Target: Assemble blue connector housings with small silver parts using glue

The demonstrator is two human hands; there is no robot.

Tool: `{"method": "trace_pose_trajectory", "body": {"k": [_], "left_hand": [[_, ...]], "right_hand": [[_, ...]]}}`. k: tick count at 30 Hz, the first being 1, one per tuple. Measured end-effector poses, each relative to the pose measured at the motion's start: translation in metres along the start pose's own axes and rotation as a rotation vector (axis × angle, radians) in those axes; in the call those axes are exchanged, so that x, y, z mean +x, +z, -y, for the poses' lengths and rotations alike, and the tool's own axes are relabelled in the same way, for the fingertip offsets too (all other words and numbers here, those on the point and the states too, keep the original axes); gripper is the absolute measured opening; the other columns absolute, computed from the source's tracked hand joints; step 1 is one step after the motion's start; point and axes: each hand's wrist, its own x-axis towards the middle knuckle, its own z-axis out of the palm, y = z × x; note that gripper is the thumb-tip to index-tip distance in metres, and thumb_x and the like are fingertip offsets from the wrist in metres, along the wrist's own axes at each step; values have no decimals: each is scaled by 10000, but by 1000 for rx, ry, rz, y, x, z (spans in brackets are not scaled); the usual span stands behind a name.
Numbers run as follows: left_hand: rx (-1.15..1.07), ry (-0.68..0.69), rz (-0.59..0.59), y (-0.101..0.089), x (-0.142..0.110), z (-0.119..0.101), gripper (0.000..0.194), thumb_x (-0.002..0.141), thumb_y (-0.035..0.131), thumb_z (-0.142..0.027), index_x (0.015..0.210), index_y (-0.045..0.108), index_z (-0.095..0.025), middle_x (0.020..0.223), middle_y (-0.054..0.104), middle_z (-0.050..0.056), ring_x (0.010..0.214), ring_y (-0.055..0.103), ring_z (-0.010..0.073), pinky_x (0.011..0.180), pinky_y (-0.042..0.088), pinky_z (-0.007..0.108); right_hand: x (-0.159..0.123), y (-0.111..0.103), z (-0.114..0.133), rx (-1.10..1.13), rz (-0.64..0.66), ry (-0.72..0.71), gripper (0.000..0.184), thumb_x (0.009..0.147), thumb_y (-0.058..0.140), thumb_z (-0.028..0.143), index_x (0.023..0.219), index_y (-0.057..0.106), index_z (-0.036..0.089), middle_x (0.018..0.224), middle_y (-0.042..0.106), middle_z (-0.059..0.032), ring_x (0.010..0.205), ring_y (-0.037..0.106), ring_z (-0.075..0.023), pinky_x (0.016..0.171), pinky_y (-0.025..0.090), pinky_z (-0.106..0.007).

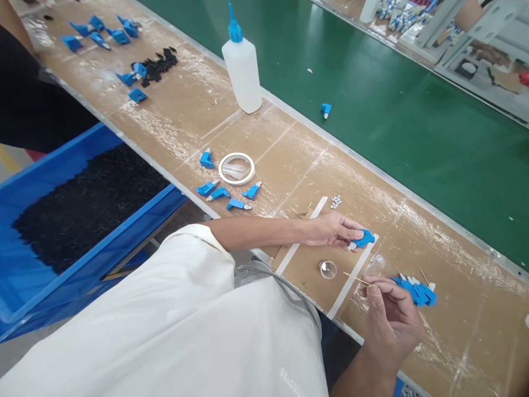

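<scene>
My left hand (334, 230) reaches across the brown worktop and pinches a small blue plastic part (363, 239) with a white tip, just above the board. My right hand (386, 309) is closed on a thin wooden stick (356, 279) that points left toward a small round clear dish (328, 269). A pile of the same blue parts (417, 291) lies just right of my right hand. A little heap of tiny white pieces (335, 202) sits beyond my left hand.
A white squeeze bottle with a blue nozzle (242, 69) stands at the worktop's far edge by the green conveyor belt (392, 110). A white tape ring (236, 168) and several blue parts (225, 193) lie left. A blue bin of black pieces (78, 209) stands below. Another person's dark sleeve (25, 94) is at far left.
</scene>
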Motion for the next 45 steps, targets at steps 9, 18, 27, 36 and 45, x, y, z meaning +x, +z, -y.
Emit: {"method": "trace_pose_trajectory", "body": {"k": [9, 18, 27, 36, 45], "left_hand": [[26, -9, 151, 4, -9, 10, 581, 625, 937, -462, 1048, 779, -97, 798, 699, 51, 706, 629, 87, 690, 493, 213], [57, -53, 143, 10, -12, 8, 611, 585, 943, -492, 1045, 789, -121, 785, 703, 46, 669, 609, 95, 691, 488, 250], [39, -45, 143, 10, -13, 7, 530, 650, 932, -417, 1062, 788, -115, 819, 705, 53, 671, 608, 88, 696, 485, 247], [48, -41, 125, 7, -11, 10, 544, 632, 936, -438, 1040, 787, -111, 828, 710, 57, 674, 610, 94, 675, 472, 252], [46, -70, 106, 7, -11, 10, 469, 670, 924, -388, 1035, 791, -126, 850, 715, 57, 690, 610, 94, 703, 478, 261]], "right_hand": [[10, 10, 19, -58, -294, -230, 94, 818, 789, 145, 857, 706, 165, 800, 736, -43, 755, 703, -194, 577, 544, -300], [13, 12, 15, -338, -201, -463, 104, 848, 747, 116, 879, 684, 192, 821, 746, -51, 736, 716, -214, 690, 562, -393], [11, 12, 9, -439, -130, -543, 211, 844, 723, 57, 974, 667, 212, 851, 746, -43, 776, 727, -222, 689, 575, -389], [8, 13, 12, -583, -75, -635, 274, 855, 705, 47, 1022, 628, 250, 875, 760, -22, 763, 744, -214, 678, 603, -383], [9, 12, 10, -608, -83, -645, 262, 859, 697, 44, 1012, 620, 241, 879, 755, -30, 781, 745, -217, 684, 602, -374]]}}
